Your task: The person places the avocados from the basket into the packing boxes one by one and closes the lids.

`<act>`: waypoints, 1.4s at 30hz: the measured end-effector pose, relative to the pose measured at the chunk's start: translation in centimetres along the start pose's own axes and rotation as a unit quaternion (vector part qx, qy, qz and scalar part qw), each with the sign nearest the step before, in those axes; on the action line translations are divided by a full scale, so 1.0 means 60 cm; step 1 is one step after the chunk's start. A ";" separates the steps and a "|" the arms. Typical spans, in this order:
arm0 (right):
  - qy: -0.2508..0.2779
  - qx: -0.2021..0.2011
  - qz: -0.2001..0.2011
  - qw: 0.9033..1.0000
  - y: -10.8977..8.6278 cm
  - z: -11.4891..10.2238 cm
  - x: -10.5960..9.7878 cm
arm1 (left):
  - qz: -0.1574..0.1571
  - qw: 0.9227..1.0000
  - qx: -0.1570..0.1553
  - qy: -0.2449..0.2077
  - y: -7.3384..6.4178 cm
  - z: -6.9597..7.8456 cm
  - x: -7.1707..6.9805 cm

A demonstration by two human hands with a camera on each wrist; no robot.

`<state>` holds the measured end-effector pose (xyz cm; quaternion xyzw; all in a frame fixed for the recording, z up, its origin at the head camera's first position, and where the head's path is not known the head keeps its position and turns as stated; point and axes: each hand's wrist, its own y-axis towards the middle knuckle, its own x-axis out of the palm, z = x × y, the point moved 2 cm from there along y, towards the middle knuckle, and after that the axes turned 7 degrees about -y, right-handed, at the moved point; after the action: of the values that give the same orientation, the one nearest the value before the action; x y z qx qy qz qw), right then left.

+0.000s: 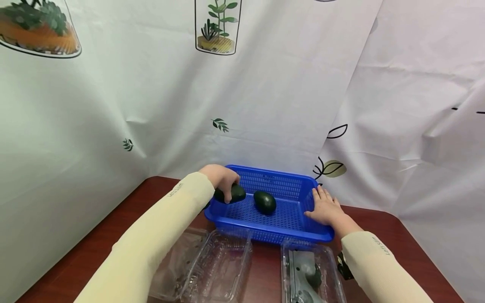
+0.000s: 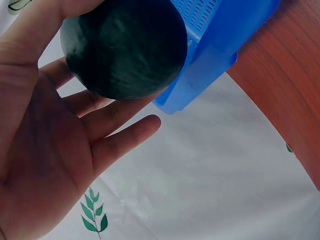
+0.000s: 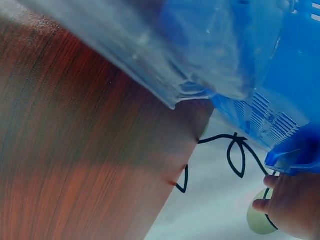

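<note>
My left hand grips a dark green avocado over the left end of a blue plastic basket. In the left wrist view, the avocado lies between thumb and fingers, and the little finger stands off it. A second avocado rests on the basket's slotted floor. On the basket's right rim lies my right hand, its fingers extended. In the right wrist view only part of the right hand shows, at the basket's edge.
In front of the basket lies a clear plastic clamshell with its lid spread left. To the right, another clear container holds something dark green and round beneath a grey shape. Dark red wood forms the tabletop; a patterned white cloth hangs behind.
</note>
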<state>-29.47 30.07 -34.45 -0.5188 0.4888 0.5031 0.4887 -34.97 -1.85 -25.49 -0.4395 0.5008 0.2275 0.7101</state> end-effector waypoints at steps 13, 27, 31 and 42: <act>0.000 -0.001 0.001 1.000 -0.001 0.000 0.001 | -0.005 0.999 0.035 0.002 -0.015 0.015 0.008; -0.001 0.000 -0.001 1.000 -0.003 -0.001 -0.004 | -0.006 0.998 0.052 0.020 -0.033 0.026 0.007; 0.000 0.000 0.001 1.000 -0.003 -0.003 -0.004 | -0.004 0.998 0.058 0.020 -0.041 0.029 0.009; -0.003 0.000 0.004 1.000 -0.004 -0.003 -0.002 | -0.014 0.997 0.071 0.008 -0.061 0.037 0.016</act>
<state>-29.24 29.88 -34.29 -0.5156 0.4891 0.5065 0.4882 -30.65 -1.96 -24.67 -0.3965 0.5152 0.1776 0.7388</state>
